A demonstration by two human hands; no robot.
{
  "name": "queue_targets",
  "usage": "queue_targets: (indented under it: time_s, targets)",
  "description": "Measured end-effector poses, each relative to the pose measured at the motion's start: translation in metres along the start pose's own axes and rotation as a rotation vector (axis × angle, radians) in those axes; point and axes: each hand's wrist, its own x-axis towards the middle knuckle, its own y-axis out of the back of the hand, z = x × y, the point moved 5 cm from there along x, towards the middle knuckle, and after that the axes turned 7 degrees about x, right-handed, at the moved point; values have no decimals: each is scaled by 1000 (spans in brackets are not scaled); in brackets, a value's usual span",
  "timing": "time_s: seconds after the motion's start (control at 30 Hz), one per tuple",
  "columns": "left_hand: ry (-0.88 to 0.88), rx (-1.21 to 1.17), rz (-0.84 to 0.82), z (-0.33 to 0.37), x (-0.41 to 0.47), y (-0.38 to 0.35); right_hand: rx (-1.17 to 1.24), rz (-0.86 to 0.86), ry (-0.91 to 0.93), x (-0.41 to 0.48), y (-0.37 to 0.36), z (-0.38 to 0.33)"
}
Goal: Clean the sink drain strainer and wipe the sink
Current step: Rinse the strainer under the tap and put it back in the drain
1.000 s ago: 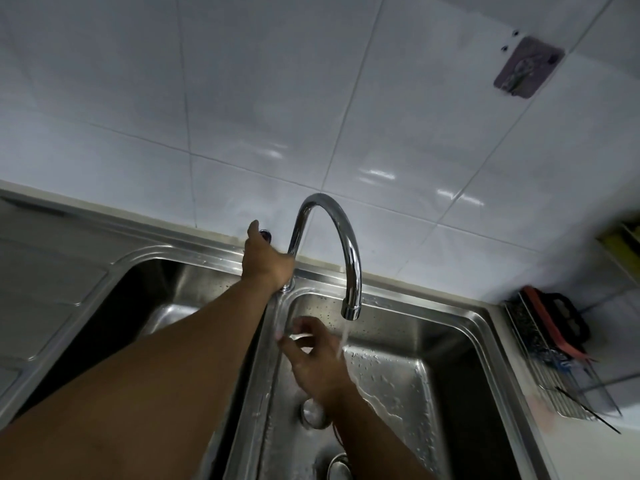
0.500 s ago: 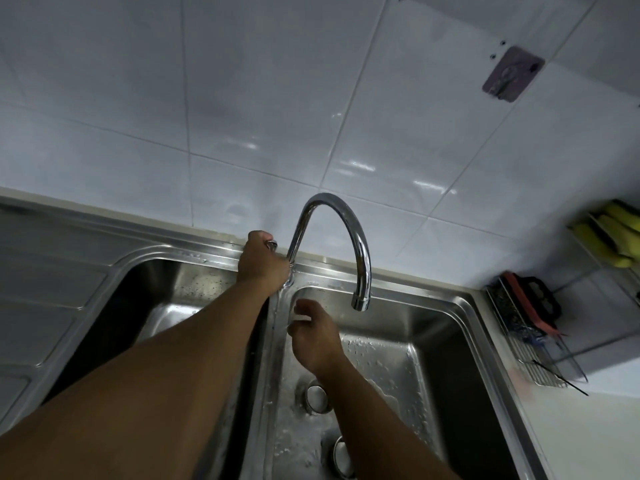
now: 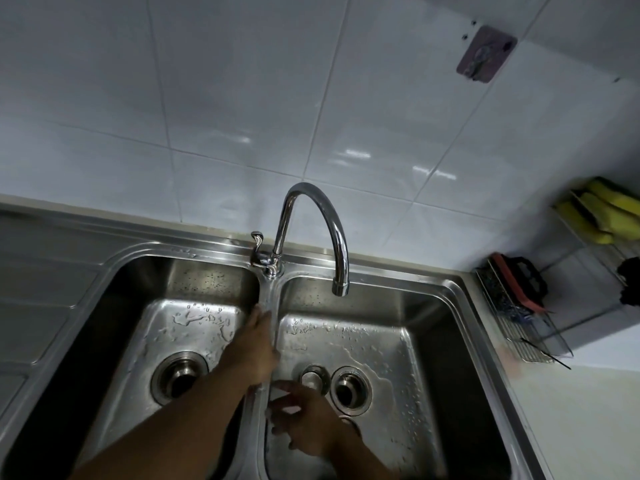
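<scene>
At the far left lies the ribbed drainboard [image 3: 38,289] of the steel sink [image 3: 462,289]; next to it is the left basin [image 3: 138,299], its floor wet, with the left drain [image 3: 180,377] open in the lower middle. The left arm comes up from the bottom edge across this basin; the left hand [image 3: 254,355] lies on the divider [image 3: 268,306] between the basins, fingers straight and together, holding nothing. Above it, at the back rim, stand the handle [image 3: 257,245] and the arched tap [image 3: 311,216], whose spout hangs over the right basin [image 3: 433,320]. In the lower middle the right hand [image 3: 308,431] sits low in this basin, blurred, fingers spread and loose, nothing in its grasp. The strainer [image 3: 314,375] lies on the basin floor just above that hand's fingertips and just right of the left hand; whether a finger touches it cannot be told. It rests just beside the right drain [image 3: 350,389], on its left. Droplets and a film of water cover the floor there. At the right edge a wire rack [image 3: 519,337] on the counter holds a red and black brush [image 3: 519,278]; yellow things [image 3: 602,216] hang above it; a hook plate [image 3: 486,53] sits on the tiles at upper right.
</scene>
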Motion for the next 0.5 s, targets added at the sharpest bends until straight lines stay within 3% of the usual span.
queue_targets:
  time_s: [0.13, 0.3, 0.5]
  targets:
    - [-17, 101, 9, 2, -6, -25, 23, 63, -84, 1, 20, 24]
    - [37, 179, 82, 8, -5, -37, -314, 141, -139, 3, 62, 53]
    - [89, 232, 245, 9, -4, -44, -431, 144, -307, 4, 90, 84]
